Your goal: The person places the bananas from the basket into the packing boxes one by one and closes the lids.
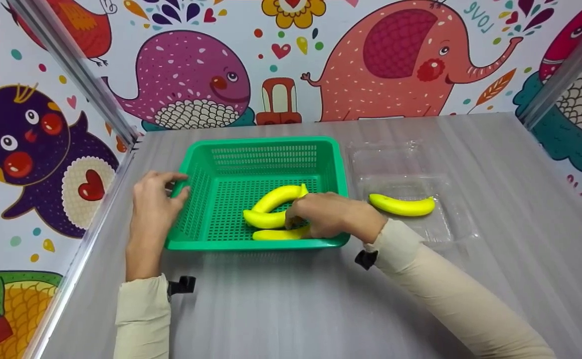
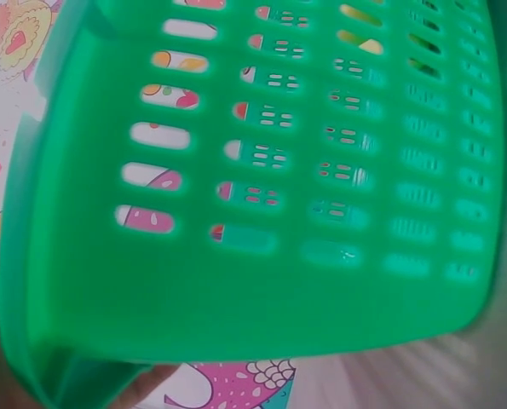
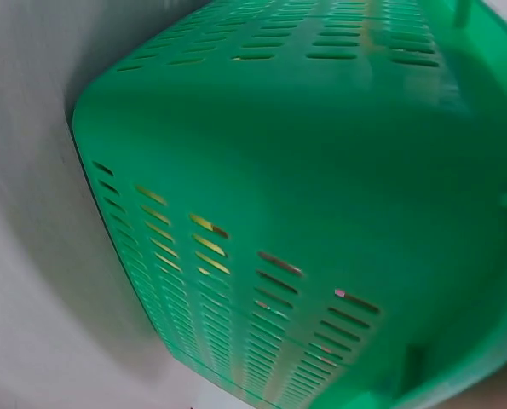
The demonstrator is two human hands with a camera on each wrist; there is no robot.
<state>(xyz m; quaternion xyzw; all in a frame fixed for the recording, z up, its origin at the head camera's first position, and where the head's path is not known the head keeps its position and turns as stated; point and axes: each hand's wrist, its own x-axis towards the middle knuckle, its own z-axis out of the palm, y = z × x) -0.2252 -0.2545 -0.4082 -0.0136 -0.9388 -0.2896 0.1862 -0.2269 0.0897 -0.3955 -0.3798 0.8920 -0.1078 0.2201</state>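
A green plastic basket [image 1: 257, 244] with slotted walls stands on the table. At its left rim my left hand [image 1: 153, 209] grips the edge between thumb and fingers; the left wrist view has the basket wall [image 2: 236, 315] filling most of it. My right hand [image 1: 325, 214] reaches over the basket's right front corner and holds the end of a yellow banana [image 1: 266, 219]; its fingertips are partly hidden. Behind that banana lies a curved one [image 1: 277, 197], and another [image 1: 278, 235] lies along the front wall, partly covered by the hand. The right wrist view shows the basket's outside [image 3: 236, 153].
Right of the basket sits a clear plastic tray [image 1: 453, 219] with a single banana [image 1: 403, 205] in it. Printed cartoon panels [image 1: 281, 60] wall in the back and sides of the grey table [image 1: 281, 309]. A metal post [image 1: 71, 70] stands at the back left corner.
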